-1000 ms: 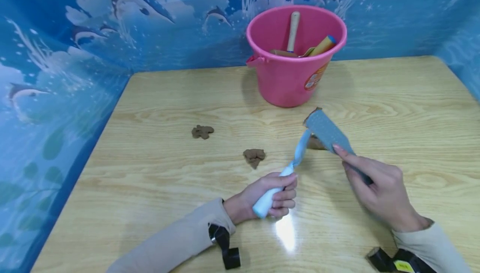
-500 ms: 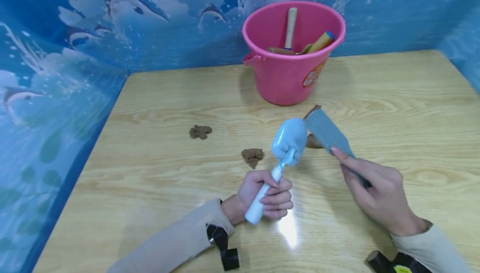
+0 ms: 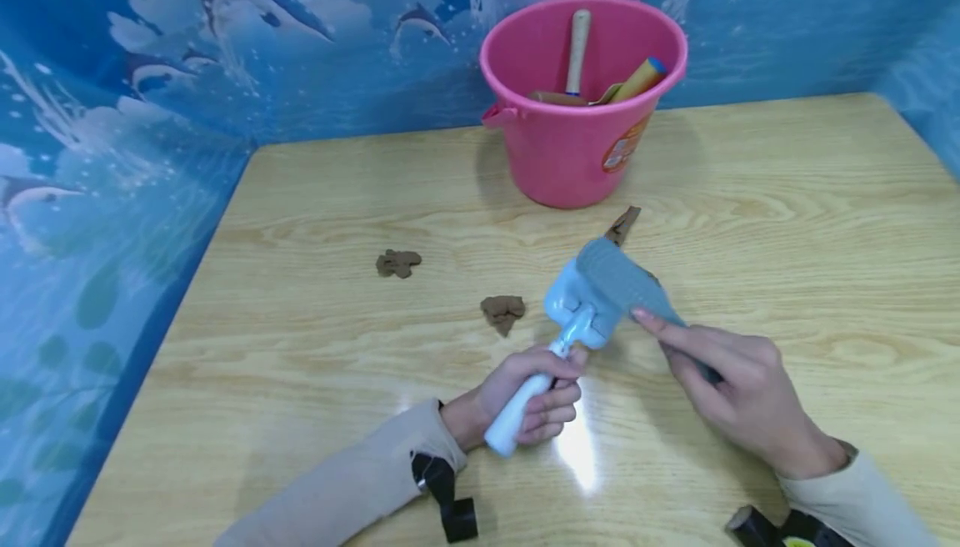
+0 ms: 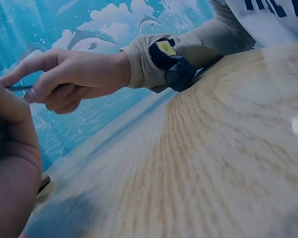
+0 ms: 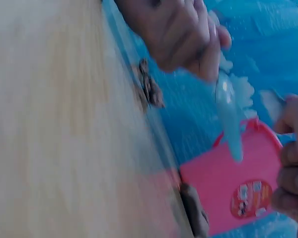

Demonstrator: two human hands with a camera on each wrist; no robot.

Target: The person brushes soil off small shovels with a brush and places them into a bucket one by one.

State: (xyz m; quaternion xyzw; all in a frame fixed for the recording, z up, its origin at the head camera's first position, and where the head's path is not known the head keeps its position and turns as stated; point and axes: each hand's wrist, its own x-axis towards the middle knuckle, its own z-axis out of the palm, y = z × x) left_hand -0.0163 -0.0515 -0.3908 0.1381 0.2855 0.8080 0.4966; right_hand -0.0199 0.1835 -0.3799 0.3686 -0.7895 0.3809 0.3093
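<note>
In the head view my left hand (image 3: 536,397) grips the white-blue handle of a small light-blue trowel (image 3: 564,293), its blade raised above the table. My right hand (image 3: 738,388) pinches a flat blue-grey scraper (image 3: 621,276), the index finger stretched along it. The scraper's far end overlaps the trowel's blade; whether they touch I cannot tell. Behind them lies a long brown clay-like piece (image 3: 622,224), partly hidden. Two brown lumps rest to the left, a near one (image 3: 502,313) and a farther one (image 3: 398,263). The right wrist view shows the trowel (image 5: 228,114) edge-on.
A pink bucket (image 3: 551,168) stands at the back of the wood-grain table (image 3: 322,347). Inside it are a pale-handled tool (image 3: 578,51) and a yellow one with a blue end (image 3: 641,80). Blue dolphin-print sheeting (image 3: 360,55) surrounds the table's far and side edges.
The trowel's blade has turned from edge-on to its broad face. My right hand has moved the scraper left, over the blade, uncovering part of the long brown piece.
</note>
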